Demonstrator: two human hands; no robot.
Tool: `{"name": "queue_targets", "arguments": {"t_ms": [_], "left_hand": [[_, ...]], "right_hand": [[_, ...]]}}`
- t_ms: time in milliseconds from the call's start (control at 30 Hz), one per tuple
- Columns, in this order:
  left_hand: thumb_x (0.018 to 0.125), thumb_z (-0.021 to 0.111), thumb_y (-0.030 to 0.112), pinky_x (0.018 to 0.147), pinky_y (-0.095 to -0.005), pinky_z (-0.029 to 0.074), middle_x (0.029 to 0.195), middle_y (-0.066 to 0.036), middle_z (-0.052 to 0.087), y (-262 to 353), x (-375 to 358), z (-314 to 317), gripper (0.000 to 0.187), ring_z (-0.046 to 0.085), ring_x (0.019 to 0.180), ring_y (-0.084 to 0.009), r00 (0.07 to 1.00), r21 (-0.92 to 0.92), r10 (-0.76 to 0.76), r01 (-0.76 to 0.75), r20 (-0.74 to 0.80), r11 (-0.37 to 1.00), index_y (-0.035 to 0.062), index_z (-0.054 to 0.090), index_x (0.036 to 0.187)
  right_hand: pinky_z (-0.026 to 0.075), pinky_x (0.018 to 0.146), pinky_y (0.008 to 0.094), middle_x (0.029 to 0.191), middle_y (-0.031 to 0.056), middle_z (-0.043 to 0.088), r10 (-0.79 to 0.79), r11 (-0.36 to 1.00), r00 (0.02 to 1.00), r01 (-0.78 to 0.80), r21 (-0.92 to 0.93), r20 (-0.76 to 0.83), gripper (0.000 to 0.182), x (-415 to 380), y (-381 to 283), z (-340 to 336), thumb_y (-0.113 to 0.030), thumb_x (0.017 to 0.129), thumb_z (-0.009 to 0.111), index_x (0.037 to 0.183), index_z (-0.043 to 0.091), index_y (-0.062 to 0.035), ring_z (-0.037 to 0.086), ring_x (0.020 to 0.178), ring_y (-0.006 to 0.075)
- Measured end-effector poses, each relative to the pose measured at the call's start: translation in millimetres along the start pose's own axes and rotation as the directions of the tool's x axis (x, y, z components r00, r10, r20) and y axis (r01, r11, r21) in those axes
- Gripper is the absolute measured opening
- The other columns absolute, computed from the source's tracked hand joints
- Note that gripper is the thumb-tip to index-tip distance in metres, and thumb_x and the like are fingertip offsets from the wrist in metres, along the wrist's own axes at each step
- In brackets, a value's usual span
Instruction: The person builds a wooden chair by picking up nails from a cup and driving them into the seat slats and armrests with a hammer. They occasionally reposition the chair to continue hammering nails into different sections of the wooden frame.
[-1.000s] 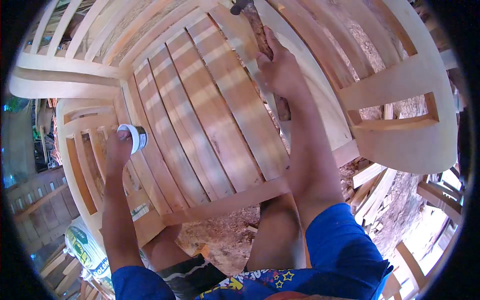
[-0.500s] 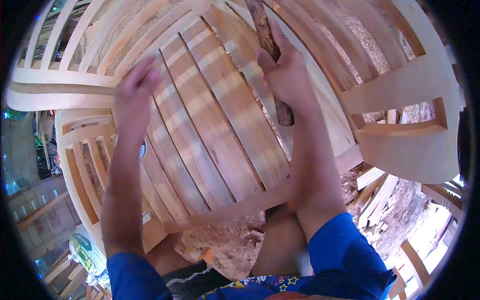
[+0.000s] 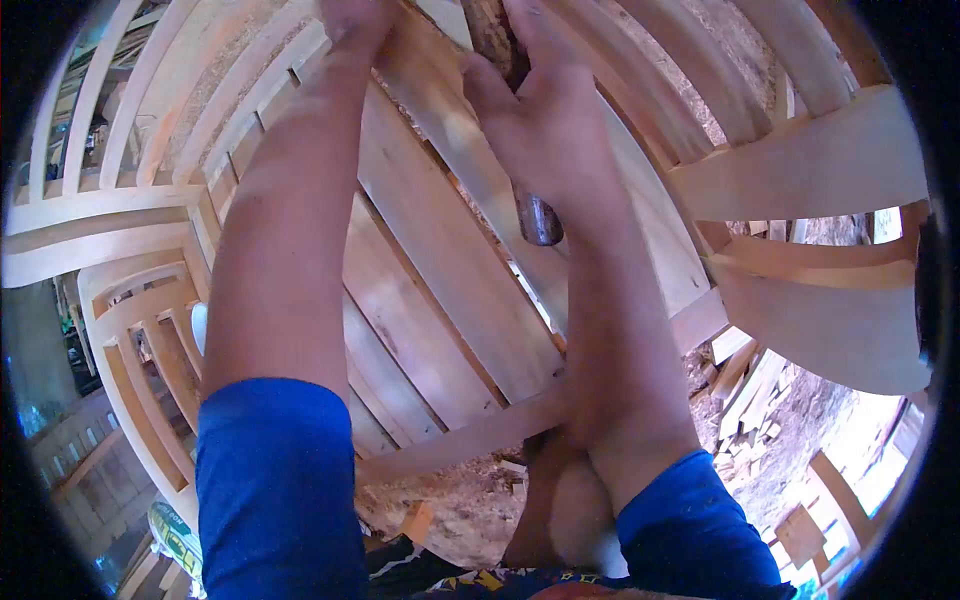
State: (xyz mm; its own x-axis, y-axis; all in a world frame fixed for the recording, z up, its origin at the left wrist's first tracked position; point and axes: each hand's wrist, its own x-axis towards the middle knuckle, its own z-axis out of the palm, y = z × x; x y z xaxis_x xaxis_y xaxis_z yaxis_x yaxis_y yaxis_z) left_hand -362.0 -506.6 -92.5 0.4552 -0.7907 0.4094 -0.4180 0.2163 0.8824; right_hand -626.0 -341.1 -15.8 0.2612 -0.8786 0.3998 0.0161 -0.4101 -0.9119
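My right hand [image 3: 545, 120] is wrapped round a rough, dark wooden stick [image 3: 540, 222], holding it over the slatted seat [image 3: 430, 250] of an unpainted wooden bench. The butt of the stick shows below my palm; its far end runs out of the top of the view. My left hand [image 3: 358, 14] is stretched out to the far end of the seat slats, near the back corner. Its fingers are cut off by the upper edge, so whether it holds anything is hidden.
Slatted wooden backrest or arm panels [image 3: 800, 150] rise on the right, with another slatted panel [image 3: 150, 350] at left. Wood offcuts [image 3: 755, 400] lie on the ground at lower right. A printed sack [image 3: 175, 535] stands at lower left.
My left hand has moved forward and right, from above the left of the seat to its far end. My right hand has shifted slightly forward with the stick still in it.
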Motion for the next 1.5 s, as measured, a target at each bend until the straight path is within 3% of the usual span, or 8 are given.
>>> {"name": "queue_targets", "arguments": {"t_ms": [67, 167, 667, 767, 867, 1067, 1267, 1500], "left_hand": [[0.087, 0.051, -0.01, 0.059, -0.0343, 0.054, 0.081, -0.008, 0.069, -53.1, 27.7, -8.3, 0.024, 0.069, 0.076, -0.0183, 0.991, -0.464, -0.007, 0.069, 0.135, 0.883, -0.0004, 0.07, 0.098], [0.085, 0.054, -0.01, 0.058, -0.0344, 0.054, 0.077, -0.007, 0.068, 6.8, 0.1, -4.5, 0.02, 0.068, 0.073, -0.0187, 0.999, 0.179, 0.046, -0.041, -0.023, 0.983, -0.001, 0.07, 0.09], [0.086, 0.066, 0.015, 0.077, -0.0382, 0.058, 0.089, -0.014, 0.077, 5.3, 2.6, -12.6, 0.02, 0.075, 0.083, -0.0272, 0.922, 0.635, 0.368, -0.355, 0.117, 0.686, 0.0109, 0.079, 0.101], [0.088, 0.065, 0.017, 0.075, -0.0395, 0.058, 0.088, -0.014, 0.077, -73.2, 31.2, 3.3, 0.019, 0.074, 0.082, -0.0294, 0.97, -0.277, -0.145, 0.196, 0.193, 0.941, 0.0087, 0.078, 0.099], [0.09, 0.064, 0.019, 0.069, -0.0418, 0.058, 0.085, -0.011, 0.076, -7.4, 7.3, -6.8, 0.02, 0.073, 0.08, -0.0271, 0.999, 0.779, 0.054, -0.038, 0.005, 0.625, 0.0058, 0.077, 0.098], [0.095, 0.066, 0.028, 0.096, -0.0445, 0.05, 0.126, -0.014, 0.063, 65.2, -38.9, -19.0, 0.044, 0.062, 0.116, -0.0293, 0.968, 0.71, -0.169, -0.012, 0.184, 0.704, 0.0024, 0.06, 0.13], [0.09, 0.054, 0.075, 0.126, -0.0497, 0.015, 0.17, -0.016, 0.02, 104.5, -130.6, -30.1, 0.112, 0.018, 0.158, -0.0276, 0.927, 0.896, -0.346, 0.028, 0.142, 0.443, -0.0022, 0.018, 0.162], [0.088, 0.052, 0.079, 0.129, -0.052, 0.008, 0.174, -0.013, 0.011, 118.0, -127.7, -27.1, 0.118, 0.008, 0.162, -0.0272, 0.905, 0.904, -0.418, 0.112, 0.079, 0.412, -0.0013, 0.01, 0.165]], "right_hand": [[0.047, 0.101, 0.0313, 0.13, 0.0294, 0.064, -0.029, 0.994, 1.0, 0.028, -0.108, -0.008, 0.073, -0.8, -3.9, -0.8, 0.003, 0.093, 0.059, 0.159, 0.028, 0.0057, 0.064, 0.122, 0.0258], [0.05, 0.097, 0.0328, 0.124, 0.0286, 0.066, -0.233, 0.964, 0.97, 0.222, -0.144, -0.063, 0.073, 3.8, 7.6, 3.6, 0.002, 0.093, 0.059, 0.159, 0.029, 0.0043, 0.068, 0.115, 0.028], [0.054, 0.075, 0.0484, 0.092, 0.0325, 0.065, -0.187, 0.916, 0.982, 0.179, -0.359, 0.013, 0.046, 32.4, -27.5, 5.1, -0.002, 0.088, 0.063, 0.134, 0.058, 0.0004, 0.068, 0.088, 0.0497], [0.055, 0.077, 0.0508, 0.095, 0.0333, 0.066, 0.152, 0.823, 0.987, -0.099, -0.56, 0.049, 0.045, 45.7, -12.7, 13.1, -0.003, 0.088, 0.062, 0.133, 0.059, -0.0016, 0.068, 0.091, 0.0494], [0.055, 0.079, 0.0522, 0.099, 0.0346, 0.066, 0.266, 0.779, 0.962, -0.181, -0.601, 0.055, 0.047, 48.6, -24.8, 16.0, -0.002, 0.089, 0.061, 0.136, 0.057, -0.0022, 0.068, 0.096, 0.0486], [0.056, 0.086, 0.0487, 0.116, 0.0329, 0.067, -0.243, 0.887, 0.97, 0.22, -0.406, -0.007, 0.06, 36.2, -70.8, 20.8, 0.0, 0.091, 0.058, 0.15, 0.044, 0.0023, 0.07, 0.099, 0.0459], [0.057, 0.079, 0.0511, 0.095, 0.0296, 0.07, 0.241, 0.738, 0.968, -0.137, -0.661, 0.068, 0.056, 36.9, -39.9, 33.2, -0.013, 0.091, 0.067, 0.145, 0.053, -0.0068, 0.071, 0.086, 0.0449], [0.056, 0.072, 0.0545, 0.094, 0.0261, 0.071, -0.329, 0.833, 0.938, 0.233, -0.502, -0.109, 0.044, 26.8, -114.1, 32.6, -0.016, 0.095, 0.061, 0.137, 0.057, -0.0067, 0.07, 0.081, 0.046]]}}
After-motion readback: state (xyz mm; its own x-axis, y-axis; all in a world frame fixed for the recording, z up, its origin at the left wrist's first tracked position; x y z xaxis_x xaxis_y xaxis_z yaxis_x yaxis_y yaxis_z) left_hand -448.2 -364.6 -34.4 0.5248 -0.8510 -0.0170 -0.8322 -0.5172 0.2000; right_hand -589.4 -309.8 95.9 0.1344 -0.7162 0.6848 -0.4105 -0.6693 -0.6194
